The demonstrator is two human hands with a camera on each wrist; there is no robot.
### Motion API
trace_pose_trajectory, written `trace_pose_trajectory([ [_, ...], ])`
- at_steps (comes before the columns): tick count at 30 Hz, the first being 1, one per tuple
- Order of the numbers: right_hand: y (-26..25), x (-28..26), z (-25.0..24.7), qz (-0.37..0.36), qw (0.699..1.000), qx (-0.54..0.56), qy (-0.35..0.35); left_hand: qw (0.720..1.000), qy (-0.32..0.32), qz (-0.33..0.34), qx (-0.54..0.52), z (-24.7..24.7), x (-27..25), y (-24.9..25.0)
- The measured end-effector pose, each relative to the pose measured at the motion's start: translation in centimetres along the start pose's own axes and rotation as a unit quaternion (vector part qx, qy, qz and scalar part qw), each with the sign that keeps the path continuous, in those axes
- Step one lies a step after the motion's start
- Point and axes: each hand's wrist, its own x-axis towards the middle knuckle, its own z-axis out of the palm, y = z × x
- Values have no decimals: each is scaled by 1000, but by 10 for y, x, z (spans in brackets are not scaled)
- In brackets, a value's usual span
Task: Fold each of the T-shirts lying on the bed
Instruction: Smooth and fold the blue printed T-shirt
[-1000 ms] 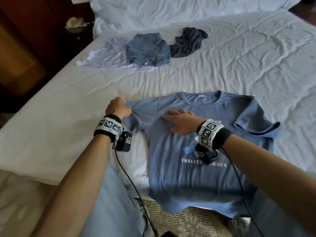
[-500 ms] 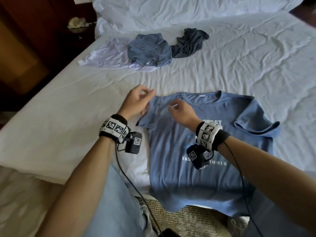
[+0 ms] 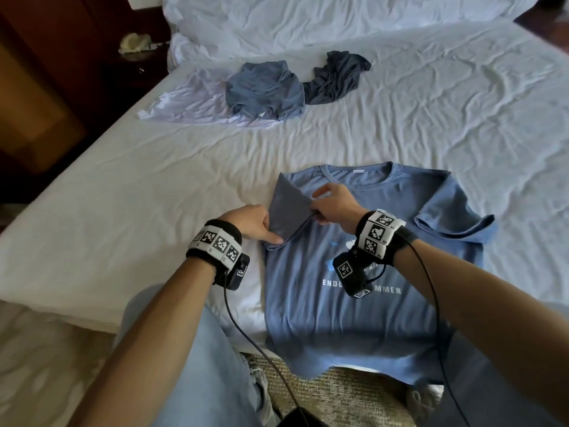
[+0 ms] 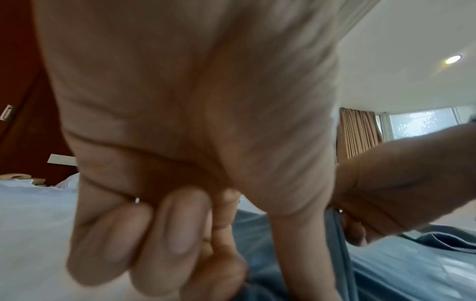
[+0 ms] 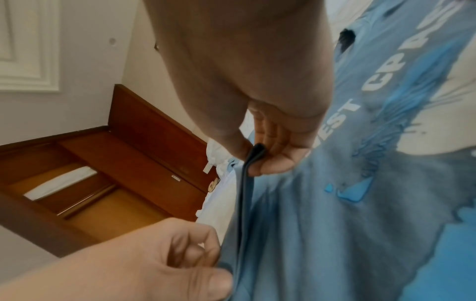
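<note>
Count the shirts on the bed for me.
4: the blue T-shirt under both hands, a white one, a folded blue one partly on it, and a dark crumpled one beside. More may be hidden.

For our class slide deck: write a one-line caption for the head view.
Both hands, left hand and right hand, pinch the blue T-shirt sleeve's hem, folding it inward.

Four T-shirts are counted on one white-sheeted bed (image 3: 123,211): one light blue printed cotton T-shirt (image 3: 354,318) spread flat, one pale lavender T-shirt (image 3: 191,103), one crumpled grey-blue T-shirt (image 3: 264,90), one crumpled dark charcoal T-shirt (image 3: 335,75). Two bare hands are seen: one left hand (image 3: 252,221), one right hand (image 3: 335,204). Two marker-patterned wristbands are worn, one per wrist. One white pillow (image 3: 308,20) is visible.
</note>
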Motion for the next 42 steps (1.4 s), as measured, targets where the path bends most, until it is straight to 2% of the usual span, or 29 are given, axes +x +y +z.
trace_pose_trajectory([
  [3,2,3,-3,-49,997,-29,46,996,-58,8,-61,1,-2,2],
  [5,5,5,-6,-75,992,-73,70,995,-46,28,-87,0,0,3],
  [7,8,6,-9,-82,991,-90,63,994,-43,37,-89,2,3,-1],
  [11,10,13,-11,-86,993,-60,51,996,-36,43,-63,4,2,-5],
  [14,5,14,-14,-106,992,-6,72,999,13,15,-51,2,-1,1],
  [18,1,15,-23,-117,986,-30,114,995,9,-51,-85,5,-1,7],
  [20,4,15,-25,-79,991,-73,79,994,16,-91,-62,6,-1,6],
  [23,8,8,-24,-32,983,-180,-32,992,-18,-123,1,4,-5,7],
  [26,9,5,-26,-78,964,-250,-53,991,-81,-97,-34,-7,0,0],
  [28,10,7,-28,-88,959,-261,-64,988,-93,-65,-101,-16,2,-2],
  [31,13,8,-33,-66,963,-242,-94,976,-17,-33,-216,-24,17,4],
  [34,14,2,-37,-58,968,-223,-103,973,95,-22,-210,-23,43,11],
  [38,23,0,-38,-83,968,-226,-76,967,138,-34,-213,-16,75,13],
  [42,30,4,-35,-111,960,-250,-66,967,158,-6,-198,-18,89,22],
])
